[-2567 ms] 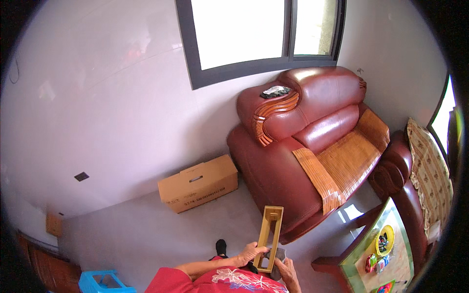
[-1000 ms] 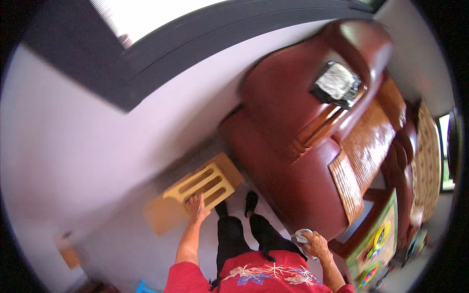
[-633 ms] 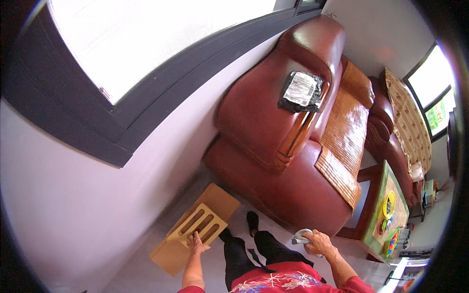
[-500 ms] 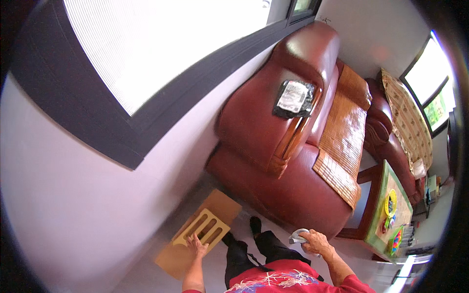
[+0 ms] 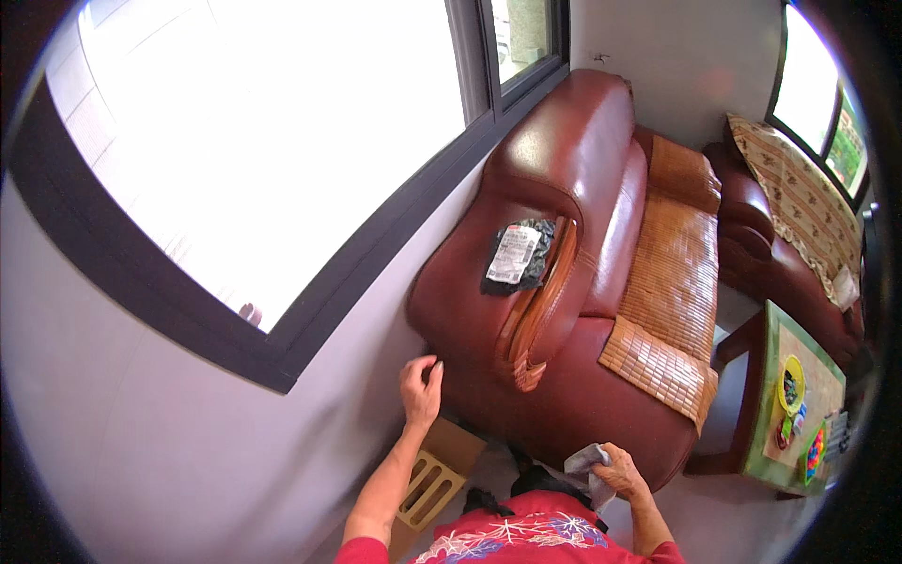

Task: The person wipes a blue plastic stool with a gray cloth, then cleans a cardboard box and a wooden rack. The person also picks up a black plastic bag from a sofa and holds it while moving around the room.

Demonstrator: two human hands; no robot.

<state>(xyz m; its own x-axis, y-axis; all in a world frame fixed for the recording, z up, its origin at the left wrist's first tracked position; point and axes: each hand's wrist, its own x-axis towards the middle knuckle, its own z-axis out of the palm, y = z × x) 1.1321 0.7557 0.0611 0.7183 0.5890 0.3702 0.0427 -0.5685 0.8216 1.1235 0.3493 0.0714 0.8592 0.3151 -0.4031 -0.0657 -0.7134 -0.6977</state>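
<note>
My right hand (image 5: 622, 472) grips a crumpled grey cloth (image 5: 586, 461), which hangs down in front of the sofa's front corner. My left hand (image 5: 420, 393) is raised between the wall and the side of the dark red leather sofa (image 5: 564, 395). Its fingers are loosely curled, with a gap at the thumb and nothing visible in them. Below that forearm stands a yellow slatted plastic stool (image 5: 434, 481), partly covered by the arm, on a flat piece of brown cardboard (image 5: 458, 444). A black plastic parcel (image 5: 543, 246) with a white label lies on the sofa's armrest.
A dark-framed window (image 5: 282, 362) runs along the wall at left. Woven bamboo mats (image 5: 672, 273) cover the sofa seat. To the right stands a low table (image 5: 772, 423) with a yellow basket (image 5: 792, 381) and small colourful items. Another sofa with a patterned cover (image 5: 799, 193) is farther back.
My left hand has lifted off the yellow stool and moved up beside the sofa. The view has tilted, and my right hand still holds the cloth.
</note>
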